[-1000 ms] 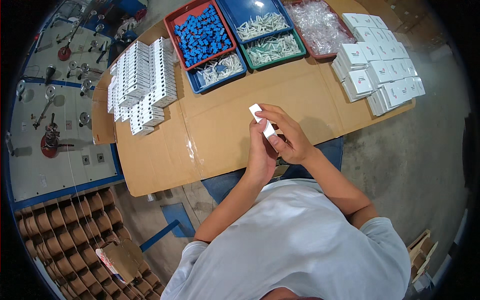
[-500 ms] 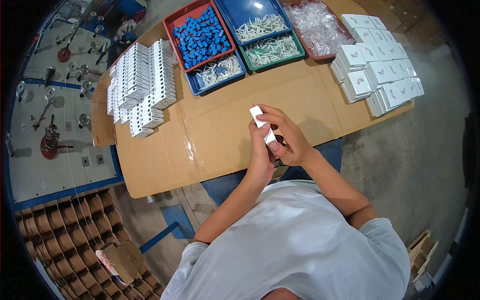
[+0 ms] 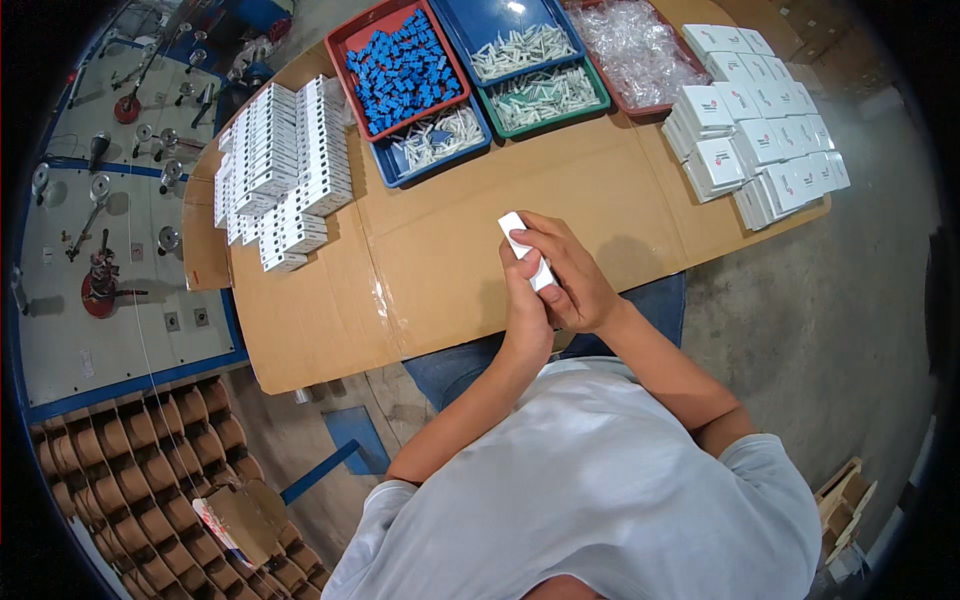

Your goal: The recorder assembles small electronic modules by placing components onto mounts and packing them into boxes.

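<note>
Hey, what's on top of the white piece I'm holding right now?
Your right hand and left hand partly cross over the white piece. White shows at its far end and nearer you; the stretch between and its underside are hidden.

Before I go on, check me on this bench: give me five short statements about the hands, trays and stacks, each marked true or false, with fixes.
1. The left hand and right hand hold one white piece. True.
2. The blue pieces lie in the green tray. False: they fill the left red tray.
3. Clear plastic lies in the right red tray. True.
4. The white boxes with dark openings are stacked at the right end of the cardboard. False: they stand at its left end.
5. Slim white pieces lie in the green tray. True.
</note>
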`<state>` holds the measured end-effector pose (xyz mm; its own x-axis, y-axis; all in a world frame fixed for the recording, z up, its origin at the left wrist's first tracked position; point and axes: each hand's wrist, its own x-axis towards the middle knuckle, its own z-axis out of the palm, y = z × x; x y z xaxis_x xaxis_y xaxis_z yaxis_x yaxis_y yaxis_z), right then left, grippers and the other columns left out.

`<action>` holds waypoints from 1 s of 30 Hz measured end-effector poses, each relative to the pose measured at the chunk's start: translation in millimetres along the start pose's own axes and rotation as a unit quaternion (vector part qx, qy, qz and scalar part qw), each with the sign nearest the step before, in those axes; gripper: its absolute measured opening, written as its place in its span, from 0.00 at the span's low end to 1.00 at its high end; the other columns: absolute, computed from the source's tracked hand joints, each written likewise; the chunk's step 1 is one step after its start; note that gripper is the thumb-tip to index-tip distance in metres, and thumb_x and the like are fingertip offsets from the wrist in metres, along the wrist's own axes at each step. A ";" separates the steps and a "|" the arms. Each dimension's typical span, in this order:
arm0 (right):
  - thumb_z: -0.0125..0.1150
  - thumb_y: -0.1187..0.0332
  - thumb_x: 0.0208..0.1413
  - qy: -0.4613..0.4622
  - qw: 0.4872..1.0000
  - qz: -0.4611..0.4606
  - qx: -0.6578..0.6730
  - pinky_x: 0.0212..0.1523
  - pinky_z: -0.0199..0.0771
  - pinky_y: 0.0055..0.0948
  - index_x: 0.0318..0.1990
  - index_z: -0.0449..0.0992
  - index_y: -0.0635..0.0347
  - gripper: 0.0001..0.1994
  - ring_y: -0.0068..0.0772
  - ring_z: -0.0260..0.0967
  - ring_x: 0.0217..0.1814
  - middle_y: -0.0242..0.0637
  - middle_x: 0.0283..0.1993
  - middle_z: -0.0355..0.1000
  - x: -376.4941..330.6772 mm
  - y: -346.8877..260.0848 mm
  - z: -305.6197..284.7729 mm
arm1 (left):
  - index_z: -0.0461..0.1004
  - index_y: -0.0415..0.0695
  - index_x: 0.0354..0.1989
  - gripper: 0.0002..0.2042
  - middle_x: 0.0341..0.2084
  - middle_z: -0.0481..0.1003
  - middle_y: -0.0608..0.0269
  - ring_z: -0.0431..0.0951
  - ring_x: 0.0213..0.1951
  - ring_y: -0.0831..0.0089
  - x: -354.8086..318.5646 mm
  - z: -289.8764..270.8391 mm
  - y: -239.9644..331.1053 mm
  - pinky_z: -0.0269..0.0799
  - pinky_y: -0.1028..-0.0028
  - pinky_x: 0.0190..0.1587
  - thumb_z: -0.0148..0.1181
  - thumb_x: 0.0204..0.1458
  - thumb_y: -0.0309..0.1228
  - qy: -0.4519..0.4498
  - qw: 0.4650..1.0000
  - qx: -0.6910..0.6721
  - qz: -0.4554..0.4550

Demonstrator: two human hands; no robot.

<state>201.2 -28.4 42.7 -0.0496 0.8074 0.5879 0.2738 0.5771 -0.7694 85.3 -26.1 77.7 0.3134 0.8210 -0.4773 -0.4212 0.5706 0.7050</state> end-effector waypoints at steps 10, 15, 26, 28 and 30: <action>0.40 0.46 0.73 0.047 0.999 -0.018 -0.015 0.63 0.69 0.49 0.64 0.70 0.67 0.31 0.66 0.67 0.63 0.62 0.66 0.66 2.3 -5.4 4.0 | 0.67 0.47 0.57 0.25 0.51 0.74 0.66 0.75 0.54 0.72 4.1 -0.7 -12.4 0.71 0.70 0.57 0.46 0.65 0.56 0.024 0.999 -0.021 0.003; 0.39 0.46 0.74 0.044 0.999 -0.014 -0.014 0.63 0.70 0.49 0.64 0.70 0.67 0.30 0.66 0.67 0.63 0.62 0.66 0.66 0.7 -5.2 2.3 | 0.68 0.48 0.57 0.25 0.50 0.74 0.67 0.75 0.54 0.73 4.7 -0.5 -14.6 0.71 0.71 0.57 0.46 0.65 0.56 0.012 0.999 -0.029 0.009; 0.40 0.48 0.74 0.033 0.999 -0.002 -0.007 0.63 0.70 0.49 0.64 0.71 0.66 0.29 0.66 0.68 0.63 0.61 0.66 0.66 -2.6 -6.7 2.1 | 0.68 0.49 0.56 0.25 0.48 0.74 0.68 0.76 0.52 0.74 10.8 -20.9 -27.5 0.72 0.71 0.55 0.48 0.63 0.57 0.012 0.996 -0.081 -0.022; 0.40 0.48 0.74 0.033 0.999 0.002 -0.002 0.63 0.70 0.49 0.64 0.71 0.66 0.29 0.66 0.68 0.63 0.61 0.66 0.66 -2.7 -6.9 2.6 | 0.68 0.49 0.55 0.25 0.48 0.74 0.68 0.75 0.52 0.75 11.2 -22.4 -24.3 0.72 0.71 0.55 0.48 0.63 0.56 -0.015 0.996 -0.082 -0.025; 0.40 0.48 0.74 0.034 0.999 -0.005 -0.010 0.63 0.70 0.49 0.64 0.71 0.66 0.29 0.66 0.68 0.63 0.61 0.65 0.67 -2.6 -5.9 2.9 | 0.68 0.49 0.55 0.25 0.47 0.74 0.68 0.75 0.52 0.75 4.4 -10.1 -20.1 0.72 0.71 0.55 0.47 0.63 0.56 0.000 0.997 -0.071 -0.014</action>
<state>196.9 -33.5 45.0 0.0129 0.7912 0.6114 0.2931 0.5816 -0.7588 86.6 -33.8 56.2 0.3266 0.8050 -0.4953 -0.5281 0.5900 0.6108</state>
